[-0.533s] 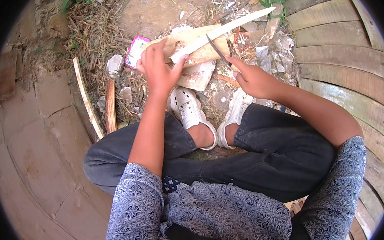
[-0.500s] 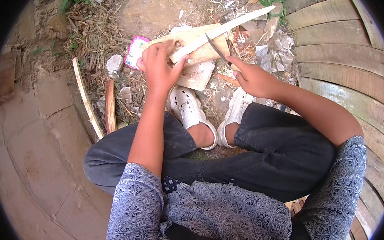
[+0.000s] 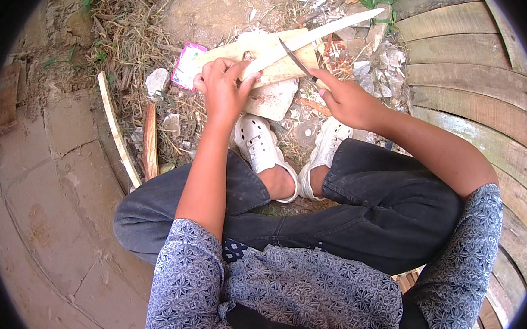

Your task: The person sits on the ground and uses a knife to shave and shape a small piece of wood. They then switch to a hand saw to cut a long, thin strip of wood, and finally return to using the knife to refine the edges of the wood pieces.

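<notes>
My left hand [image 3: 225,85] is closed around the near end of a long, pale, peeled wooden stick [image 3: 341,26], which slants away to the far right and tapers to a point. Beneath the stick lies a flat wooden board [image 3: 298,67], partly covered by that hand. From the right, my right hand [image 3: 351,103] grips a knife [image 3: 294,56] by its light handle. The dark narrow blade crosses the stick around its middle, its tip pointing away from me. Whether the edge bites into the wood cannot be made out.
A pink-edged packet [image 3: 188,65] lies left of the board, and a pale stone slab [image 3: 273,100] is under its near side. Two wood strips, one pale [image 3: 116,128] and one brown [image 3: 150,141], lie to the left. Wooden planks [image 3: 457,68] curve along the right.
The knife has shifted slightly away from me, so its tip reaches further past the stick. Both hands keep their holds, and the view has moved a little.
</notes>
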Available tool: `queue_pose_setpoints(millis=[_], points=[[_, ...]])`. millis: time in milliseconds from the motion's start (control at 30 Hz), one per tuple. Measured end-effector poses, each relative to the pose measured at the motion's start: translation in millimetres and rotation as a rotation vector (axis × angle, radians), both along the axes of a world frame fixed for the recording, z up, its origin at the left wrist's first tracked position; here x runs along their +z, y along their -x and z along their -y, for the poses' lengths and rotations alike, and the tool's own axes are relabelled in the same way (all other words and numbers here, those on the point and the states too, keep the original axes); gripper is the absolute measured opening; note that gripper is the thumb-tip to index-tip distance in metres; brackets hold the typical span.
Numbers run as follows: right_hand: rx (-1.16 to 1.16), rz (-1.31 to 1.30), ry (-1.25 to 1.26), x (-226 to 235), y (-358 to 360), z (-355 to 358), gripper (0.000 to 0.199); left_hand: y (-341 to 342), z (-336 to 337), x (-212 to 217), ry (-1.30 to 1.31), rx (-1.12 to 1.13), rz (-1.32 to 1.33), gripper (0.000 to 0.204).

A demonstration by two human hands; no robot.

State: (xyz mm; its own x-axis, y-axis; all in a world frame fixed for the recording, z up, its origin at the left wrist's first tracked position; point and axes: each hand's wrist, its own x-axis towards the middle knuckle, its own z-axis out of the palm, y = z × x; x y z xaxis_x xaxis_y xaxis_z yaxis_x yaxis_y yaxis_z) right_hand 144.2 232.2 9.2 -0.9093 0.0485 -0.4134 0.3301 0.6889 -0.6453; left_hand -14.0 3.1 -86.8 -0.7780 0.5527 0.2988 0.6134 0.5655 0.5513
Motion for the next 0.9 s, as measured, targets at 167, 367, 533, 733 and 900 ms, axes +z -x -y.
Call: queue_pose_setpoints(millis=[167,367,533,733,900], points=[[0.002,0.029,-0.037,2,1,-1,0.05,-5,-4,1,-0.023,0.034,-0.11,0.037],[0.009,-0.035,-0.072,2,3,1,0.051,-3,0,-4,0.014,0.06,-0.044,0.035],[0.009,-0.002,-0.066,6,6,3,0.053,-1,-1,-2,0.041,0.067,-0.015,0.032],[0.019,0.091,-0.103,11,10,4,0.054,-5,-20,13,0.129,-0.017,-0.104,0.045],[0.031,0.008,-0.127,3,8,3,0.053,4,-47,11,0.045,-0.135,-0.107,0.039]])
